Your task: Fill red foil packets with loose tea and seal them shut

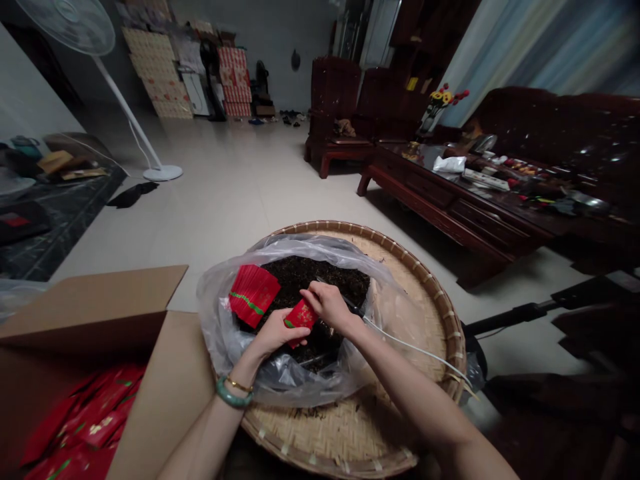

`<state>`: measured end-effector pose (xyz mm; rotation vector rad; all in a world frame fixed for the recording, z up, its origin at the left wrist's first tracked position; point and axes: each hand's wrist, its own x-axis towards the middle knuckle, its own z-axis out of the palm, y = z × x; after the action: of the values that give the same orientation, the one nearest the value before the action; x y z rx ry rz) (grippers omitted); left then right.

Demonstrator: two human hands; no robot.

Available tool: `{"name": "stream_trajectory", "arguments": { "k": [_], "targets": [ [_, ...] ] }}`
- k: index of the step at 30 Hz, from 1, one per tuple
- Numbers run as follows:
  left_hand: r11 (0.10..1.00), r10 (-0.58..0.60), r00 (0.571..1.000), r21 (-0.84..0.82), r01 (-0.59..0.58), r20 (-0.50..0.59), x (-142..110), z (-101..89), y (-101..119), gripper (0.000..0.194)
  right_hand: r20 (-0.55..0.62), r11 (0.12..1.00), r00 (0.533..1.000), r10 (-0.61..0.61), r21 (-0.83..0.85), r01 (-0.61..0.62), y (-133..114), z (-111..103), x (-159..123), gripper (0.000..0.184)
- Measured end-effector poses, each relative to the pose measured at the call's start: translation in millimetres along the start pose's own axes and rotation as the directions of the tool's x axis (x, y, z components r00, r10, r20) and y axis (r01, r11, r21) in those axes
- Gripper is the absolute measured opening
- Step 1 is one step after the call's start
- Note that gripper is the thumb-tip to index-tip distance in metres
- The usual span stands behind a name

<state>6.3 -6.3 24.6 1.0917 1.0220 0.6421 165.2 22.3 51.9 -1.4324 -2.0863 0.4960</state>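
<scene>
My left hand (277, 331) is closed around a small red packet (303, 315) with gold print and a green band. At the packet's upper edge, my right hand (327, 303) has its fingers pinched together on it. Both hands are above a clear plastic bag (220, 283) with its mouth spread wide. Dark, loose dried leaves (305, 268), which look like tea, fill the bag. A fanned stack of similar red packets (254, 293) lies on the leaves, left of my hands. Under the bag is a round woven bamboo tray (345, 433).
An open cardboard box (170, 373) at lower left holds many red packets (100, 420). A white cord (420, 349) crosses the tray's right side. Beyond are a standing fan (163, 173), a dark wooden table (440, 207) with clutter, and a black pole (525, 311) at right.
</scene>
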Motion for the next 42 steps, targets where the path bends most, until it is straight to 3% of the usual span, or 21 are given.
{"name": "stream_trajectory", "arguments": {
  "k": [4,7,9,11,12,14,16,18,20,22,24,26,28,32,38,42],
  "targets": [
    [1.0,0.022,1.0,-0.009,-0.022,0.017,1,-2.0,-3,0.039,0.133,0.959,0.986,0.098,0.251,-0.129,4,-14,-6,0.027],
    [0.999,0.045,0.999,-0.016,-0.044,0.026,1,-2.4,-4,0.04,0.278,0.913,0.948,0.155,0.326,-0.244,9,-34,-7,0.024],
    [0.999,0.036,0.999,-0.03,-0.034,0.04,1,-1.8,-3,0.045,0.252,0.917,0.947,0.198,0.294,-0.27,7,-50,-2,0.021],
    [0.999,0.005,0.998,-0.042,-0.003,0.06,2,-1.1,-3,0.052,0.108,0.941,0.97,0.218,0.239,-0.238,-6,-63,6,0.02],
    [0.999,-0.011,0.998,-0.044,0.014,0.066,3,-0.9,-3,0.055,0.048,0.951,0.978,0.201,0.232,-0.206,-18,-66,12,0.02],
    [0.998,-0.036,0.997,-0.044,0.039,0.061,4,-1.1,-4,0.058,0.053,0.926,0.992,0.111,0.358,-0.123,-51,-67,24,0.018],
    [0.998,-0.034,0.999,-0.05,0.036,0.04,6,-2.1,-5,0.056,0.171,0.786,0.985,-0.036,0.613,-0.078,-84,-59,36,0.021],
    [0.998,-0.018,1.0,-0.06,0.019,0.018,7,-3.3,-7,0.053,0.24,0.673,0.959,-0.152,0.736,-0.078,-105,-46,46,0.031],
    [0.998,0.005,1.0,-0.065,-0.005,0.002,8,-4.1,-7,0.053,0.2,0.731,0.969,-0.148,0.681,-0.029,-106,-31,52,0.032],
    [0.998,0.026,1.0,-0.064,-0.026,0.01,7,-3.8,-7,0.051,0.186,0.899,0.976,-0.116,0.437,0.024,-88,-15,54,0.024],
    [0.999,0.042,0.998,-0.034,-0.04,0.055,6,-2.8,-7,0.044,0.213,0.99,0.977,-0.018,0.139,-0.012,-65,3,53,0.024],
    [0.998,0.043,0.992,0.033,-0.047,0.119,5,-1.6,-7,0.032,0.211,0.993,0.973,0.092,-0.091,-0.074,-46,21,50,0.037],
    [0.993,0.045,0.988,0.101,-0.061,0.151,4,-1.2,-9,0.021,0.213,0.977,0.969,0.126,-0.194,-0.084,-38,37,48,0.041],
    [0.989,0.078,0.992,0.116,-0.09,0.103,6,-2.9,-14,0.021,0.164,0.968,0.977,0.14,-0.228,-0.101,-38,59,48,0.037],
    [0.989,0.061,0.993,0.128,-0.074,0.105,9,-5.0,-18,0.022,0.139,0.991,0.982,0.127,-0.071,-0.118,-28,71,52,0.02],
    [0.989,0.042,0.993,0.137,-0.056,0.107,9,-4.3,-18,0.021,0.1,0.988,0.984,0.149,0.024,-0.152,-24,75,51,0.028]
  ]
}}
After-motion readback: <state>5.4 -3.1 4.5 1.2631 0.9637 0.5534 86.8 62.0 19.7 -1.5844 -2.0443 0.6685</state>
